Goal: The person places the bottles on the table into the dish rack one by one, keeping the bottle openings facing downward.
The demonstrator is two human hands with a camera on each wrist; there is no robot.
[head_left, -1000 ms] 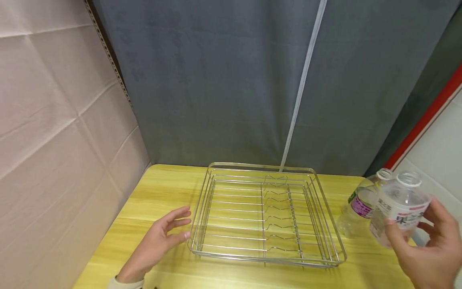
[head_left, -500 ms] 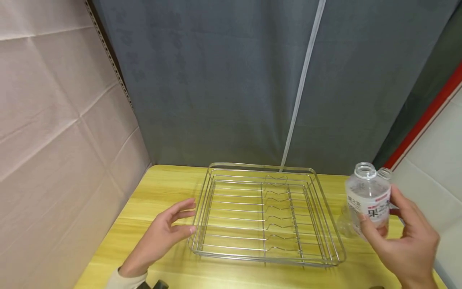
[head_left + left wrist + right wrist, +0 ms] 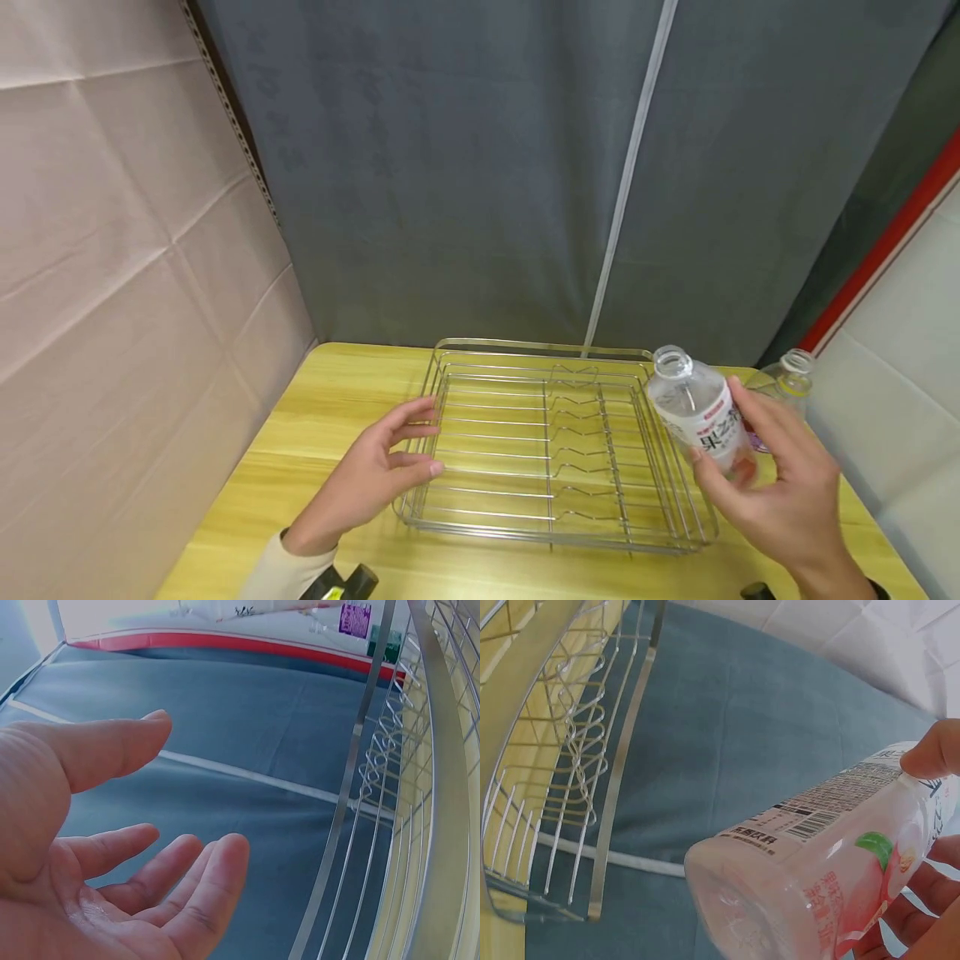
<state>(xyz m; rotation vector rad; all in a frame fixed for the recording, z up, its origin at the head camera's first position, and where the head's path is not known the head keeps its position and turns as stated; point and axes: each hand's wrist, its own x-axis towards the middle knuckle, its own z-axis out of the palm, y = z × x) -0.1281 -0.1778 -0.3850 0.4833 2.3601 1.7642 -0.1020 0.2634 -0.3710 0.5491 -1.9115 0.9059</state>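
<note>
A clear plastic bottle [image 3: 701, 408] with a white and pink label and no cap is gripped around its side by my right hand [image 3: 783, 479]. It tilts, mouth to the left, over the right edge of the wire dish rack [image 3: 547, 457]. In the right wrist view the bottle's base [image 3: 742, 900] faces the camera. My left hand [image 3: 375, 467] holds nothing, its fingers apart and relaxed, above the rack's left edge. The left wrist view shows the thumb [image 3: 120, 746] well away from the other fingers.
A second clear bottle [image 3: 795, 383] with a purple label stands behind the right hand, partly hidden. The rack sits on a yellow wood-grain table [image 3: 360, 367]. A grey curtain [image 3: 450, 167] hangs behind, with a pale cloth [image 3: 112, 292] at left and a white wall [image 3: 900, 400] at right.
My right hand has carried the labelled bottle leftward from beside the second bottle to the rack's right edge, tilting it. My left hand has shifted right, over the rack's left edge.
</note>
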